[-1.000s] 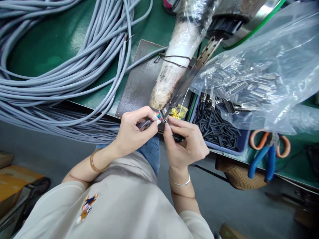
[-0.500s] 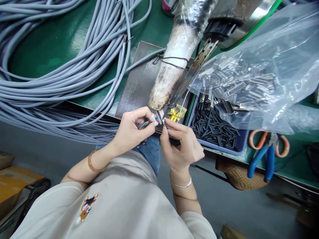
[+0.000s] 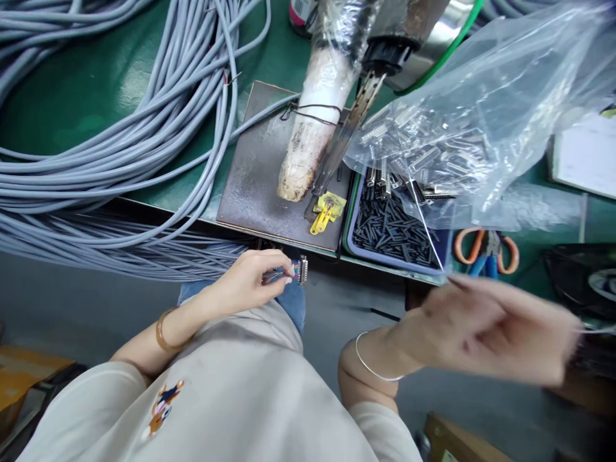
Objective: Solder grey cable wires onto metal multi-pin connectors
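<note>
Pinching coloured wires, the left hand holds the seemingly wired connector (completeness unclear) just off the counter; right hand, blurred, grips thin wire; bagged connectors look unwired.

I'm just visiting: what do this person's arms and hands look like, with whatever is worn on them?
Both arms have short, off-white sleeves. No glove shows on the left hand, and a brownish-amber bangle circles that arm. The right arm carries a thin, silver-coloured bangle. The right hand is blurred, so its finer details cannot be made out.
</note>
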### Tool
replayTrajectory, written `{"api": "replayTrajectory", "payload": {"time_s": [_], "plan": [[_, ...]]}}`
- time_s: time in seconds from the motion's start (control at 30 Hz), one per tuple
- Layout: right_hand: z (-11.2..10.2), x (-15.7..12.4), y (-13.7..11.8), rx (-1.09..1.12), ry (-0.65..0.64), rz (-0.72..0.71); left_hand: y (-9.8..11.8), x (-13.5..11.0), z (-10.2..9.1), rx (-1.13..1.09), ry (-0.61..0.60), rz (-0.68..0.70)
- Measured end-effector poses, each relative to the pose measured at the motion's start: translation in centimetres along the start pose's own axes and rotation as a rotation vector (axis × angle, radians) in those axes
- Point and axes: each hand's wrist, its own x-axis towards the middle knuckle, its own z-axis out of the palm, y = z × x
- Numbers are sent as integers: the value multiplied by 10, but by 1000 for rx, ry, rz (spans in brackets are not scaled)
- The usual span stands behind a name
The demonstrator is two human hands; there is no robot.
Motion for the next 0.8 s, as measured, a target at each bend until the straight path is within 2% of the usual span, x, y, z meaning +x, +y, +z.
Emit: {"api": "replayTrajectory", "payload": {"time_s": [0.07,0.17,0.33,0.47,0.57,0.7,0.8], "plan": [[0,16,9,-129,178,-5,-4,-6,-5,-12,-63,28],[7,45,26,-284,64,-100,-9,-11,-16,-135,-118,72],[19,69,42,-348,-41,-83,-13,-10,-31,-423,-159,34],[22,67,40,-378,-57,-52,-10,-5,-27,-591,-56,-57],[20,63,41,-369,-13,-46,-6,-1,-19,-642,62,-129],[14,56,32,-292,134,27,-2,4,-7,-597,178,-172],[12,40,8,-57,320,39,2,9,0,-569,217,-156]]}}
